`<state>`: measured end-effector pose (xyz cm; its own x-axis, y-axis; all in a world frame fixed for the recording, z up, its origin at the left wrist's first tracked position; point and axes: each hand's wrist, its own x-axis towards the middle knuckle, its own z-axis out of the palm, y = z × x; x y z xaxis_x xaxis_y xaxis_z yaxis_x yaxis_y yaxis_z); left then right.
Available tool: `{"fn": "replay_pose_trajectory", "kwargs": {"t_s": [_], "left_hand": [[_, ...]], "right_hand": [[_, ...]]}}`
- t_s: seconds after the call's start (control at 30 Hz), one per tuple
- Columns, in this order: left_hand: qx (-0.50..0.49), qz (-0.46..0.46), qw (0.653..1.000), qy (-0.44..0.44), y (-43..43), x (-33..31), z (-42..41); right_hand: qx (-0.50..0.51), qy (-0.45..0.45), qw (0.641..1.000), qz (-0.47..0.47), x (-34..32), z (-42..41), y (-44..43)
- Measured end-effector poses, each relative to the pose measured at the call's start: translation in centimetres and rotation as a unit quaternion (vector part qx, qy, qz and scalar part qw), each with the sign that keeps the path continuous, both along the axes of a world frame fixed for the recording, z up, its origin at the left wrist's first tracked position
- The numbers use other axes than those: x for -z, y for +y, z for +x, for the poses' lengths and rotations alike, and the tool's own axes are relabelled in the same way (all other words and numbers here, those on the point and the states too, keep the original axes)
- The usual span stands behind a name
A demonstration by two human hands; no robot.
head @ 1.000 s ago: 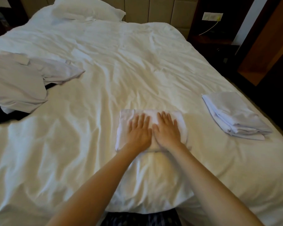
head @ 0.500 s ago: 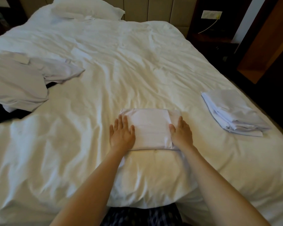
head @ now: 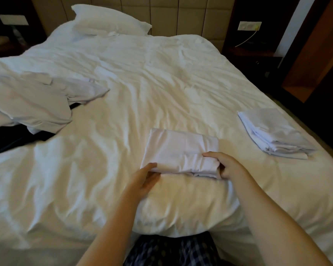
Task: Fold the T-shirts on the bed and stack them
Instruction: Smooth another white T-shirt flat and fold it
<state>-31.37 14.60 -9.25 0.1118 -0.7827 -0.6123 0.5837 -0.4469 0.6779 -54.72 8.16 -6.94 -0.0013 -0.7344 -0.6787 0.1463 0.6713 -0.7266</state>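
Note:
A folded white T-shirt [head: 178, 148] lies on the white bed [head: 142, 83] just ahead of me. My left hand [head: 144, 178] has its fingers slipped under the shirt's near left corner, thumb on top. My right hand [head: 228, 165] grips the shirt's near right edge, thumb over the fold and fingers beneath. A stack of folded white T-shirts [head: 273, 134] sits at the right side of the bed. A heap of unfolded white T-shirts [head: 33, 100] lies at the left.
A dark garment [head: 10, 139] lies under the unfolded heap at the left edge. A pillow [head: 108, 22] rests at the head of the bed. The bed's right edge drops to a dark floor beside a wooden cabinet [head: 319, 60].
Both hands moved from lying flat on the folded shirt to its left and right sides, then took hold of its near corners. The near edge has lifted slightly.

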Motion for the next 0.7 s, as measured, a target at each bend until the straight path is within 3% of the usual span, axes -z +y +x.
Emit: {"fn": "replay_pose_trajectory", "kwargs": {"t_s": [0.1, 0.2, 0.37, 0.53, 0.7], "left_hand": [[-0.040, -0.022, 0.990, 0.137, 1.2, 0.0, -1.8], [-0.029, -0.028, 0.982, 0.183, 1.5, -0.3, -3.7], [-0.020, -0.065, 0.981, 0.183, 0.1, -0.4, -6.0], [-0.068, -0.086, 0.979, 0.171, -1.3, 0.4, -6.4], [-0.043, -0.136, 0.979, 0.149, -3.0, -2.4, -7.6]], "right_hand": [[-0.007, -0.052, 0.999, -0.007, -0.1, -0.2, 1.1], [-0.004, -0.070, 0.997, -0.016, 0.2, 0.0, 1.6], [0.007, -0.047, 0.999, -0.027, -0.3, 0.6, 1.9], [0.022, -0.038, 0.989, -0.139, -1.0, 0.3, 2.5], [0.077, -0.057, 0.979, -0.181, -3.0, -0.7, 2.6]]}}
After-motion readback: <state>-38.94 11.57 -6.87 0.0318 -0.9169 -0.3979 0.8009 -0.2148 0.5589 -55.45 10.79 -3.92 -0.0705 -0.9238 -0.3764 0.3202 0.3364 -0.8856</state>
